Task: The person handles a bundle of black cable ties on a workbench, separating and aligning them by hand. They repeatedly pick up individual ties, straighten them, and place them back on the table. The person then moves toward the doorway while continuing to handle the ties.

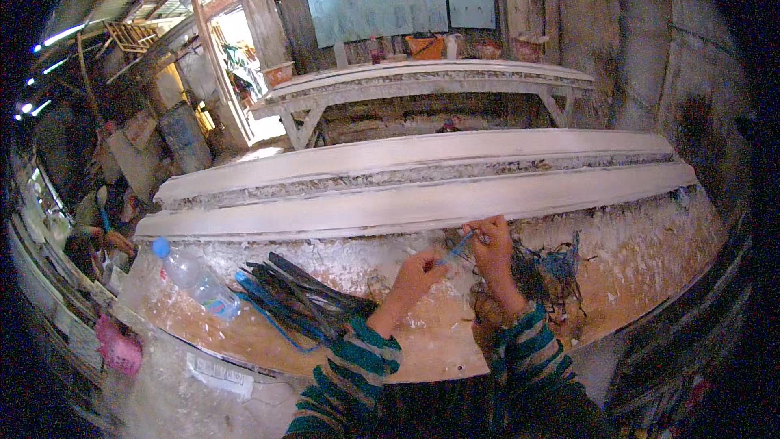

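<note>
A thin blue strip (pixel 456 251) is stretched between my two hands above the near side of the worktable (pixel 431 349). My left hand (pixel 417 278) pinches its lower end. At the upper end, my right hand (pixel 493 250) has its fingers closed on the same strip. Beside my left forearm lies a bundle of flat black strips (pixel 305 297), with a longer blue strip (pixel 280 327) along its edge. Dark stringy cords (pixel 561 272) are heaped in a tangle to the right of my right hand, partly hidden by that hand and wrist.
Two long white-coated boards (pixel 406 203) span the table just beyond my hands. A clear plastic bottle with a blue cap (pixel 193 275) lies at the left. Another person's hand (pixel 120 242) shows past the left edge. Behind stands a second bench (pixel 439 85) bearing an orange container (pixel 426 47).
</note>
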A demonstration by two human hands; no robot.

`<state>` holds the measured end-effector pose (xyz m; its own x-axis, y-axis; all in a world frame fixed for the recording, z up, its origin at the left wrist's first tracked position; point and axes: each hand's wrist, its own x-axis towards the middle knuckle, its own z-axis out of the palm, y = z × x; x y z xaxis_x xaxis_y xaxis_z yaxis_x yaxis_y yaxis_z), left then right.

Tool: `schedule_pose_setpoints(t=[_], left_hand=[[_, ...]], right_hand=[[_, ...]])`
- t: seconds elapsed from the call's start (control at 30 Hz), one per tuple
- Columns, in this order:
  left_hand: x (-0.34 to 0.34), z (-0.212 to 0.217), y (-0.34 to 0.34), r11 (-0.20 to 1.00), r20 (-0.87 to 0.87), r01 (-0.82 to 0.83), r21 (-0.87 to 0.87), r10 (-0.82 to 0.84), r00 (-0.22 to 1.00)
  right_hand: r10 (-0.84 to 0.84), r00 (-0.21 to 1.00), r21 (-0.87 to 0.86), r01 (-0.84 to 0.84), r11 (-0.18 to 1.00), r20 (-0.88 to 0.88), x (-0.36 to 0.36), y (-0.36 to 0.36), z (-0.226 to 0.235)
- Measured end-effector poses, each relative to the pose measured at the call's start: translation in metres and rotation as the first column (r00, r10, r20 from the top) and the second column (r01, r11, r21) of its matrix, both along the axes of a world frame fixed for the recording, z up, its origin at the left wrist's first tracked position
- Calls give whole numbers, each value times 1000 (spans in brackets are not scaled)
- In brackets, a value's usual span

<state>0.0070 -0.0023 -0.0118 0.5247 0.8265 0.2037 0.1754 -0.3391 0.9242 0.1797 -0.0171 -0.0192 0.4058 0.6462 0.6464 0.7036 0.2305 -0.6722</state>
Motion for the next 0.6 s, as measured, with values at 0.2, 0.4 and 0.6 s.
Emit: schedule_pose_setpoints(t=[0.2, 0.4, 0.6], left_hand=[[-20, -7, 28, 948, 213, -274, -164, 305, 928], [-31, -14, 47, 860, 331, -467, -204, 510, 794], [-30, -16, 46, 858, 264, -496, -134, 514, 816]], right_hand=[[193, 981, -5, -193, 981, 8, -14, -10, 11], [698, 684, -188, -729, 658, -209, -29, -18, 16], [855, 485, -186, -872, 454, -186, -43, -23, 16]])
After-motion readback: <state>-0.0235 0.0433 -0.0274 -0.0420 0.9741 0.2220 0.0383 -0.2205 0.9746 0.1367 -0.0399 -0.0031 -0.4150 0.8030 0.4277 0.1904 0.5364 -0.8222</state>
